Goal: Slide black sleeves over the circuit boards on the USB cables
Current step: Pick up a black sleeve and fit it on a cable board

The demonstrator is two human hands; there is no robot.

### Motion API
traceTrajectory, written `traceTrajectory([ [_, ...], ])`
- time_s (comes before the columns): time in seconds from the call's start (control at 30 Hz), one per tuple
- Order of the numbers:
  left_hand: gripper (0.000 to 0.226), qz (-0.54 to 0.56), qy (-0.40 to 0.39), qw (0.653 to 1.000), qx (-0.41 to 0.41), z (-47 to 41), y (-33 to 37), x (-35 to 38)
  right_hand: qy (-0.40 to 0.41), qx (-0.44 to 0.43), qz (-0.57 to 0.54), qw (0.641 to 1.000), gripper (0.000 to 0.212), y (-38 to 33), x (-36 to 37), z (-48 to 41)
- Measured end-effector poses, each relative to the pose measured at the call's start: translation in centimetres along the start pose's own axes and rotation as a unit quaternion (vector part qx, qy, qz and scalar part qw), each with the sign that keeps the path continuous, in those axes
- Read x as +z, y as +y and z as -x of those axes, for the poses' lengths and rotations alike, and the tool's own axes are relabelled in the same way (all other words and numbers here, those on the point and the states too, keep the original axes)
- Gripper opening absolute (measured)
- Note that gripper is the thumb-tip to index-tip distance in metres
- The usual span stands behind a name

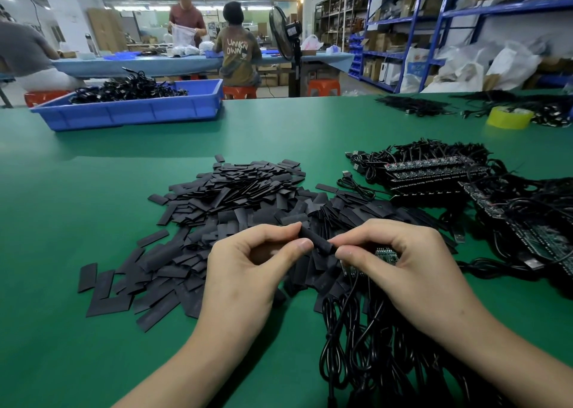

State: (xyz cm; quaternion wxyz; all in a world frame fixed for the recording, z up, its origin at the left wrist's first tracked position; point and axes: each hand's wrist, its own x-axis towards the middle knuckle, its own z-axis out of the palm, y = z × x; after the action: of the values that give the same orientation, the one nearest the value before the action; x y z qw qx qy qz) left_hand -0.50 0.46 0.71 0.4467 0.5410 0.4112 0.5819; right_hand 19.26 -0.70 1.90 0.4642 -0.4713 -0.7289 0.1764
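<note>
From my remote seat I see both hands working low over the green table (pixel 93 197). The left hand (pixel 248 271) pinches one black sleeve (pixel 316 242) between thumb and forefinger; the sleeve is rounded open and tilts, its far end higher and to the left. The right hand (pixel 403 262) is curled round a small green board (pixel 386 254), which shows only in part between thumb and fingers; its thumb and forefinger tips meet the sleeve's near end. I cannot tell whether the board has entered the sleeve.

Just behind and under the hands lies the pile (pixel 242 209) of flat sleeves, spread wide to the left. Cables (pixel 366 345) in black loops run from under the right hand towards the near edge. To the right, near the pile, rows of boards (pixel 434 172) lie stacked with their cables tangled around them; USB plugs stick out at the left of that heap.

Further back on the left stands a blue bin (pixel 130 110) heaped with black cables; on the far right a yellow tape roll (pixel 510 118) sits beside more cables. Beyond the table are a fan (pixel 283 32), blue shelves (pixel 434 20) and people at another bench.
</note>
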Motion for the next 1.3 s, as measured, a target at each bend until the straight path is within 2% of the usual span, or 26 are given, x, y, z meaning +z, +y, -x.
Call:
traceTrajectory([
  [0.2, 0.057, 0.035, -0.060, 0.998, 0.000, -0.1, -0.5, 0.5, 0.009, 0.005, 0.000, 1.000, 0.013, -0.1, 0.2, 0.1],
  [0.47, 0.048, 0.005, -0.051, 0.999, 0.016, -0.2, -0.7, 0.6, -0.032, 0.038, -0.061, 0.997, 0.015, 0.0, 0.1, -0.1],
  [0.63, 0.044, -0.041, -0.055, 0.998, -0.006, -0.2, -1.0, 0.4, -0.039, 0.044, -0.031, 0.998, 0.012, 0.1, -0.4, -0.5],
  [0.73, 0.041, -0.054, -0.071, 0.996, -0.026, -0.2, -1.1, 0.4, -0.070, 0.042, -0.009, 0.997, 0.013, 0.2, -1.0, -0.9],
  [0.87, 0.041, -0.046, -0.086, 0.994, -0.044, -0.3, -1.2, 0.4, -0.090, 0.029, 0.013, 0.995, 0.014, 0.3, -1.4, -1.0],
  [1.03, 0.053, -0.019, -0.094, 0.994, -0.055, -0.2, -1.1, 0.5, -0.094, 0.019, 0.020, 0.995, 0.016, 0.2, -1.6, -1.0],
  [1.3, 0.051, -0.025, -0.095, 0.994, -0.058, -0.3, -1.1, 0.4, -0.094, 0.009, 0.032, 0.995, 0.012, 0.1, -1.5, -0.9],
])
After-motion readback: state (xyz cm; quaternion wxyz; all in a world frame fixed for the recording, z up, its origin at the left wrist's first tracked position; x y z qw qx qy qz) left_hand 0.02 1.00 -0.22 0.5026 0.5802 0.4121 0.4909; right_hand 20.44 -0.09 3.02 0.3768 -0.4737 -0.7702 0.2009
